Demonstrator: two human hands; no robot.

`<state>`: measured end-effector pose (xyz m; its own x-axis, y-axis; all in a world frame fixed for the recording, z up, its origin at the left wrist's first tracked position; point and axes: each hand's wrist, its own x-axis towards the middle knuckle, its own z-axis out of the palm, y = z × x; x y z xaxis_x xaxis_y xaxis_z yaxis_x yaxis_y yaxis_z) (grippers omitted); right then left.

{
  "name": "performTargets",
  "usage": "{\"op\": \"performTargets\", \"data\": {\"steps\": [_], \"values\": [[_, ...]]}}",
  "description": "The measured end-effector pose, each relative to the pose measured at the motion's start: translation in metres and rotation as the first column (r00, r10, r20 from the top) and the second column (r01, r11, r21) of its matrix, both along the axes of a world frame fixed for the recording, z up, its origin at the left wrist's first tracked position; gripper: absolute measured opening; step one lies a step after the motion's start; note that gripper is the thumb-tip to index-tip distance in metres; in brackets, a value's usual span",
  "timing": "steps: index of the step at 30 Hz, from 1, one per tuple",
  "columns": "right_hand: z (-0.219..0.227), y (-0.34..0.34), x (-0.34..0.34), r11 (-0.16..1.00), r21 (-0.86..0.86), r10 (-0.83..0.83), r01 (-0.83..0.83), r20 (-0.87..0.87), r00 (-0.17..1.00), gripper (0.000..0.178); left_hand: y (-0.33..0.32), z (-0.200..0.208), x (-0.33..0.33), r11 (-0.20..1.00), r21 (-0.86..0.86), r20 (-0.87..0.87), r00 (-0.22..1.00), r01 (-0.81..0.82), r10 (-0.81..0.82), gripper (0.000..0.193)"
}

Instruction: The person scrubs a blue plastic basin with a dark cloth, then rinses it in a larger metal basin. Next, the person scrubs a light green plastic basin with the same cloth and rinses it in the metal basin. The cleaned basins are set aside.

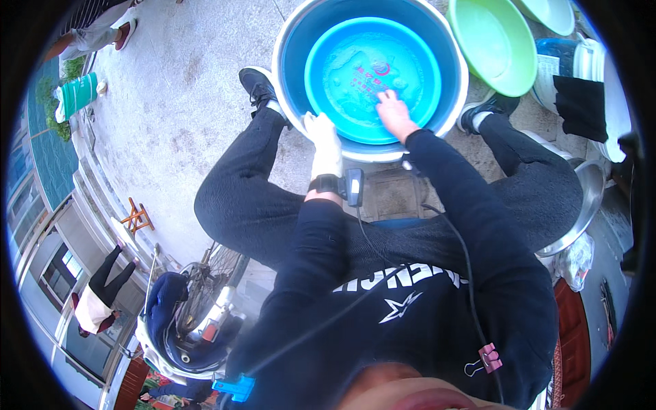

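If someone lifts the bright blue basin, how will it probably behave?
The bright blue basin is probably heavier than its plastic suggests, since it seems to hold water. Tilting could spill some over its open top. Looking smooth and wet, it may be slippery.

So the round bright blue basin (428, 76) is sitting upright with red print on its bottom and what looks like clear water inside, right by the right fingers (387, 100). It's nested in a bigger pale-rimmed tub (293, 72), near rim by the left fingers (318, 125).
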<state>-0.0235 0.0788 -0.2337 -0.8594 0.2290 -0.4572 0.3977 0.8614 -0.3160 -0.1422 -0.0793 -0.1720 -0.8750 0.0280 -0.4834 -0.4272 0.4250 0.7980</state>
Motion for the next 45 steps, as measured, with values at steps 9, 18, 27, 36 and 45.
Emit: {"op": "performTargets", "data": {"steps": [9,18,27,36,45], "values": [[-0.033,0.072,-0.102,0.709,-0.110,-0.653,0.696,-0.474,0.590,0.033,0.000,-0.006,-0.002,0.994,0.102,0.055,0.998,-0.034,0.029,0.028],[0.016,-0.019,-0.113,0.693,-0.691,-0.425,0.207,-0.160,0.891,0.033,0.022,0.038,-0.021,0.924,0.349,0.142,0.983,-0.157,0.114,0.017],[0.005,0.102,-0.014,0.996,0.082,-0.042,0.030,0.144,0.989,0.026,0.042,0.062,-0.029,0.944,0.323,0.004,0.998,-0.066,0.069,0.013],[0.039,0.059,-0.071,0.587,-0.704,-0.348,0.401,0.228,0.909,0.049,0.056,0.081,-0.030,0.949,0.281,-0.156,0.983,0.139,-0.098,0.022],[0.090,0.062,-0.006,0.608,-0.784,0.268,0.124,0.350,0.898,0.041,0.072,0.097,-0.046,0.933,0.355,-0.115,0.993,0.059,-0.019,0.031]]}}
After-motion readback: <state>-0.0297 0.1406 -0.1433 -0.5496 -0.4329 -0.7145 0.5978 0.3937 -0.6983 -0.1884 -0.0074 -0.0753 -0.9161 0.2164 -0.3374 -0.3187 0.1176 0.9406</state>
